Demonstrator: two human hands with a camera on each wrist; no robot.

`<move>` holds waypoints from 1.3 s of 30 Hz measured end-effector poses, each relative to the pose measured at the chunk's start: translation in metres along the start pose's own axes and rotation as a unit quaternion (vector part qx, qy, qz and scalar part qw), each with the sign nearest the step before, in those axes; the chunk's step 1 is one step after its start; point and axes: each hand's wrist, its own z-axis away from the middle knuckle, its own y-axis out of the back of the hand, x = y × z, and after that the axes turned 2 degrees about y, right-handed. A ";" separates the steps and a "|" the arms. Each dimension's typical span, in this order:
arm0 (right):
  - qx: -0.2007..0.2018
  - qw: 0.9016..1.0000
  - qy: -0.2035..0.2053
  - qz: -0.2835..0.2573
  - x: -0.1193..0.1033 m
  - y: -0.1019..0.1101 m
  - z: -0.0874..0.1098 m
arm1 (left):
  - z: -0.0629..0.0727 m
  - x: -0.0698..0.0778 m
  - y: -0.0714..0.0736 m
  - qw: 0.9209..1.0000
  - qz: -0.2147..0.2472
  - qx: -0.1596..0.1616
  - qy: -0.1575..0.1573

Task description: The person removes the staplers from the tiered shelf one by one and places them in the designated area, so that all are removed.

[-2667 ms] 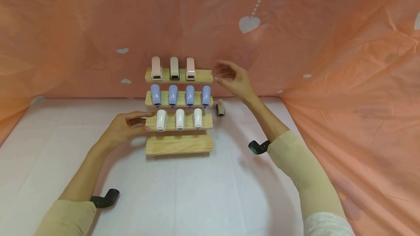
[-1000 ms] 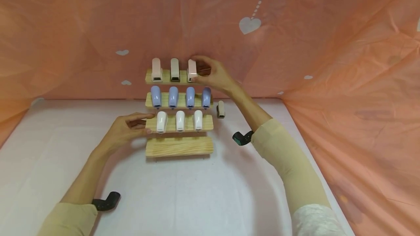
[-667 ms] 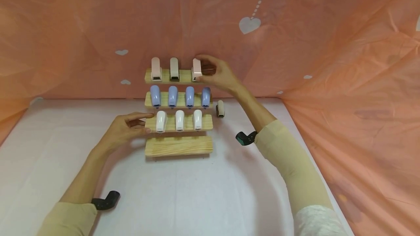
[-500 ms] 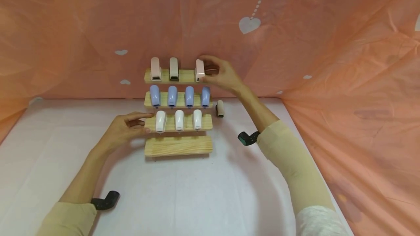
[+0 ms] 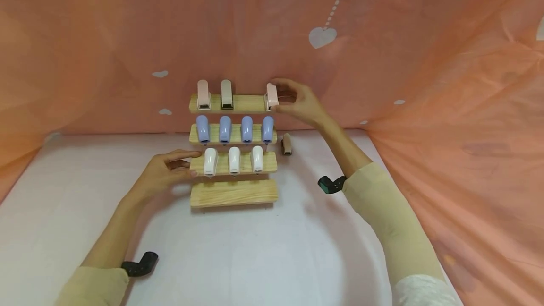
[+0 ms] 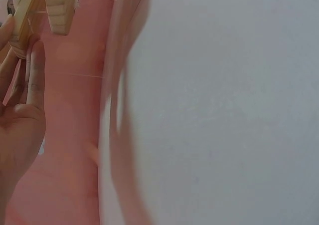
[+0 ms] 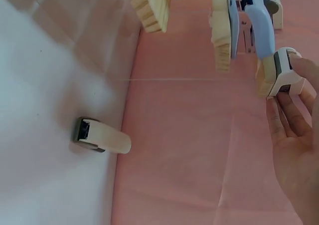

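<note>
A tiered wooden display rack (image 5: 233,194) holds small staplers. At the right end of its top shelf, my right hand (image 5: 302,103) pinches a pink-and-white stapler (image 5: 271,96) between thumb and fingers. The right wrist view shows that stapler (image 7: 286,73) at the board's end. Left of it stand another pink stapler (image 5: 203,93) and a grey-green stapler (image 5: 226,93). Several lavender staplers (image 5: 225,129) fill the second shelf, and white staplers (image 5: 234,159) the third. My left hand (image 5: 163,173) holds the left end of the third shelf, thumb in front and fingers behind (image 6: 36,75).
A beige stapler with a dark base (image 5: 286,144) stands on the white tabletop (image 5: 255,254), right of the rack. Behind and to the right hangs an orange-pink sheet (image 5: 382,51) with hearts. The lowest shelf carries no stapler.
My right hand came in from the right, took hold of the right-hand pink stapler and slid it rightward along the top shelf to its end. The left hand kept its place on the rack.
</note>
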 end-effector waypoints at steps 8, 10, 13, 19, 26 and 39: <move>0.019 1.000 -0.009 -0.013 0.003 0.006 0.007 | 0.001 0.001 0.001 1.000 -0.022 0.008 0.003; 0.020 1.000 -0.007 -0.016 0.001 0.008 0.010 | 0.002 0.001 0.001 1.000 -0.016 0.006 0.003; 0.018 1.000 -0.008 -0.010 -0.011 0.009 0.018 | 0.002 0.001 0.001 1.000 -0.013 0.004 0.000; 0.017 1.000 -0.020 0.000 -0.024 0.012 0.031 | 0.002 0.002 0.001 1.000 -0.005 0.003 0.003; 0.019 0.999 -0.026 -0.016 0.008 0.021 0.036 | 0.002 0.001 0.001 1.000 -0.003 0.004 0.001; 0.023 0.998 -0.053 0.005 0.044 0.028 0.060 | 0.002 -0.001 0.000 1.000 -0.005 0.007 -0.006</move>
